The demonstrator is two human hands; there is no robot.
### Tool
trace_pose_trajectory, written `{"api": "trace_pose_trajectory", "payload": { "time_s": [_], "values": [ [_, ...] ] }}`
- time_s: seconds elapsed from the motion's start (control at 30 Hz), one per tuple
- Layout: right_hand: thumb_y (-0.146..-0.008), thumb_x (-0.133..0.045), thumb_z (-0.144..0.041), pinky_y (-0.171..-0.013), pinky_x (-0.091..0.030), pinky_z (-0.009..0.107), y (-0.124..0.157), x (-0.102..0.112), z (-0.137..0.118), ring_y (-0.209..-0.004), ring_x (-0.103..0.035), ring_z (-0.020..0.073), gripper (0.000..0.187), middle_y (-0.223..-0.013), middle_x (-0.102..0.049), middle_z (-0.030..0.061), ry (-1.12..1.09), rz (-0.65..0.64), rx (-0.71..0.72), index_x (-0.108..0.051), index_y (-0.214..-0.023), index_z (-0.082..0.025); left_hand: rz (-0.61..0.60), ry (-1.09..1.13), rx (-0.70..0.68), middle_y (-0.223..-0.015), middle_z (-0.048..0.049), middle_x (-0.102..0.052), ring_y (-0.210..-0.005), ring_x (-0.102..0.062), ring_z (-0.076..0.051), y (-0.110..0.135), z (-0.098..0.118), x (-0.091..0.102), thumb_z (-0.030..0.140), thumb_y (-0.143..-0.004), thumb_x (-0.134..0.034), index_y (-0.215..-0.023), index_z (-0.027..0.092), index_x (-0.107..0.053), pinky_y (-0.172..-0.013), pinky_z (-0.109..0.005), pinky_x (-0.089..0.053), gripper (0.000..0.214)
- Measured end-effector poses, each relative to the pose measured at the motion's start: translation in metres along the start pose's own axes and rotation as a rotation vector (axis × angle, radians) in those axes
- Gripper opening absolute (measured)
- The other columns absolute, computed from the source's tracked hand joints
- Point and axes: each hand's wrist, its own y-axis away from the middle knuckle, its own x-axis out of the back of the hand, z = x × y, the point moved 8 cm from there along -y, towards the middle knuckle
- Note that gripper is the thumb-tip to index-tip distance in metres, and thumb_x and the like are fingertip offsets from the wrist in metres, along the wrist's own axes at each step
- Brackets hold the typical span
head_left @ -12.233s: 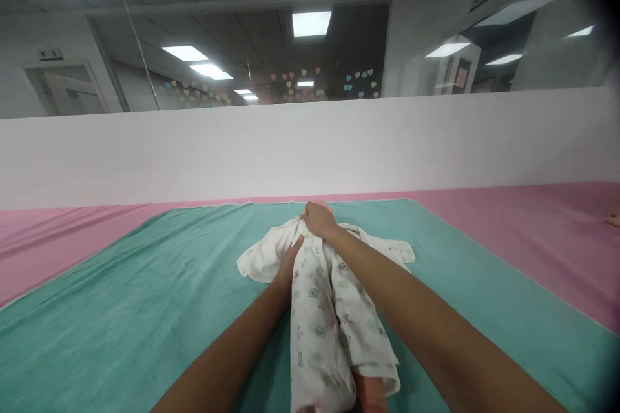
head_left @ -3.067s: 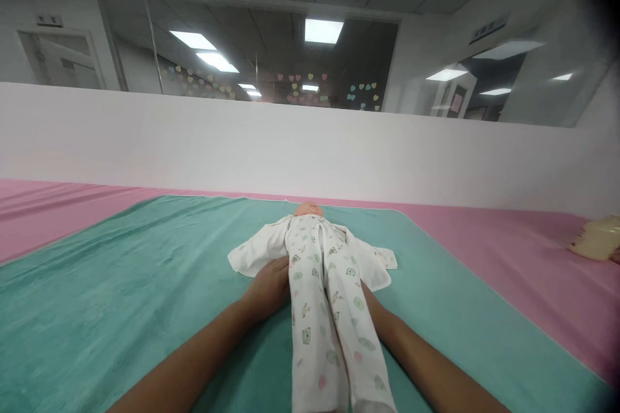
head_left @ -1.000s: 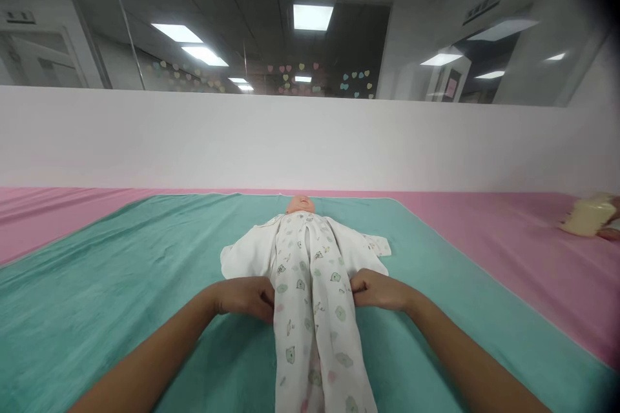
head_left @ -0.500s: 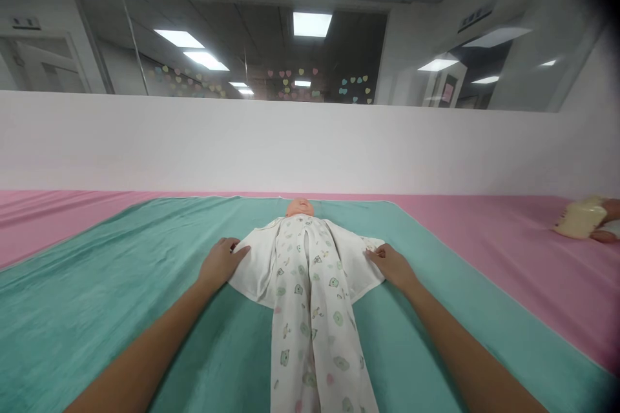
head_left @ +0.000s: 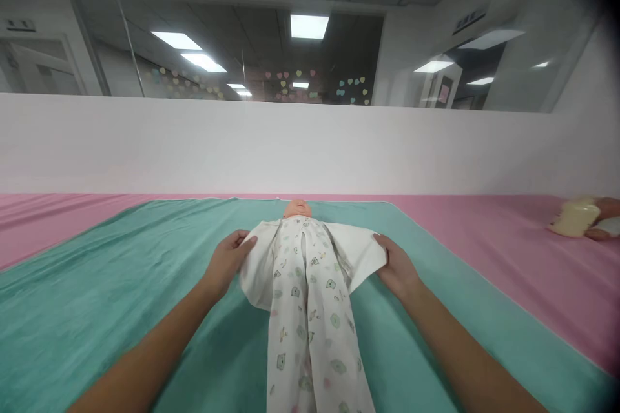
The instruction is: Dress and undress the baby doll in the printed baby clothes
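A baby doll (head_left: pixel 297 208) lies on its back on a green sheet (head_left: pixel 194 329), its head toward the wall. Over its body is a white baby garment (head_left: pixel 303 322) printed with green animal figures, two long panels running toward me. Plain white cloth flaps (head_left: pixel 259 268) spread out on both sides of it. My left hand (head_left: pixel 227 261) pinches the outer edge of the left flap between thumb and fingers. On the other side my right hand (head_left: pixel 394 264) grips the outer edge of the right flap (head_left: pixel 358 255), thumb on top. Both edges are lifted off the sheet.
A pink cover (head_left: pixel 484 239) shows around the green sheet. At the far right lies another doll, partly out of view, in a pale yellow wrap (head_left: pixel 575 218). A white wall (head_left: pixel 310 148) with a window (head_left: pixel 242 51) above it closes off the far side.
Both hands have raised the flap edges and drawn them slightly inward. The right flap now folds upward, and its patterned edge no longer shows. The view has shifted a little.
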Motion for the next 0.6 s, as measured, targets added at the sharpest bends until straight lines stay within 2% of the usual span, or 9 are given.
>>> {"api": "trace_pose_trajectory", "payload": {
  "time_s": [0.07,0.13,0.23,0.3,0.4,0.5,0.6],
  "values": [
    [-0.075,-0.060,-0.033,-0.062,-0.045,0.023,0.014,-0.029,-0.008,-0.070,-0.054,0.0127,0.013,-0.073,-0.058,-0.0045,-0.001,-0.128,0.066,-0.052,-0.073,-0.023,-0.119,0.078,-0.052,-0.090,-0.0031,-0.061,-0.075,-0.056,-0.017,0.014,0.019,-0.021,0.048,-0.073,-0.056,-0.093,0.021,-0.060,-0.061,-0.024,-0.043,0.033],
    [-0.079,-0.056,-0.035,-0.067,-0.045,0.025,0.033,-0.060,-0.011,-0.080,-0.056,0.0146,0.015,-0.087,-0.061,-0.0030,0.121,-0.288,0.098,-0.049,-0.073,-0.023,-0.264,0.104,-0.104,-0.092,-0.0029,-0.062,-0.080,-0.055,-0.017,0.029,0.032,-0.042,0.040,-0.074,-0.059,-0.093,0.021,-0.062,-0.066,-0.024,-0.043,0.027],
    [-0.080,-0.056,-0.034,-0.087,-0.040,0.035,0.060,-0.096,-0.003,-0.107,-0.051,0.0205,0.016,-0.115,-0.058,0.0017,0.482,-0.513,0.136,-0.047,-0.074,-0.022,-0.561,0.120,-0.104,-0.083,-0.0035,-0.063,-0.074,-0.054,-0.015,0.049,0.036,-0.075,0.033,-0.075,-0.060,-0.088,0.020,-0.066,-0.065,-0.024,-0.042,0.020],
    [-0.080,-0.056,-0.032,-0.098,-0.032,0.040,0.072,-0.108,0.005,-0.121,-0.040,0.0216,0.013,-0.124,-0.053,0.0025,0.708,-0.607,0.180,-0.049,-0.075,-0.022,-0.670,0.152,-0.089,-0.076,-0.0037,-0.063,-0.070,-0.053,-0.014,0.055,0.034,-0.084,0.031,-0.075,-0.060,-0.086,0.018,-0.067,-0.063,-0.025,-0.041,0.018],
    [-0.081,-0.052,-0.030,-0.103,-0.026,0.040,0.080,-0.115,0.013,-0.128,-0.031,0.0190,0.006,-0.129,-0.050,0.0003,0.899,-0.656,0.281,-0.054,-0.080,-0.024,-0.673,0.220,-0.107,-0.071,-0.0039,-0.061,-0.065,-0.052,-0.013,0.053,0.032,-0.083,0.031,-0.077,-0.058,-0.081,0.016,-0.066,-0.061,-0.025,-0.039,0.018],
    [-0.081,-0.050,-0.027,-0.107,-0.018,0.043,0.088,-0.124,0.017,-0.128,-0.033,0.0190,0.008,-0.123,-0.054,-0.0005,1.048,-0.710,0.432,-0.059,-0.081,-0.025,-0.643,0.260,-0.094,-0.069,-0.0037,-0.059,-0.061,-0.049,-0.012,0.049,0.030,-0.080,0.035,-0.077,-0.056,-0.078,0.016,-0.064,-0.057,-0.025,-0.036,0.021],
    [-0.081,-0.049,-0.025,-0.110,-0.007,0.046,0.097,-0.133,0.021,-0.123,-0.040,0.0196,0.013,-0.106,-0.063,-0.0011,1.117,-0.759,0.549,-0.063,-0.080,-0.027,-0.627,0.255,-0.062,-0.064,-0.0023,-0.056,-0.058,-0.046,-0.012,0.050,0.028,-0.082,0.039,-0.075,-0.057,-0.075,0.017,-0.064,-0.054,-0.024,-0.034,0.023]
  ]
}}
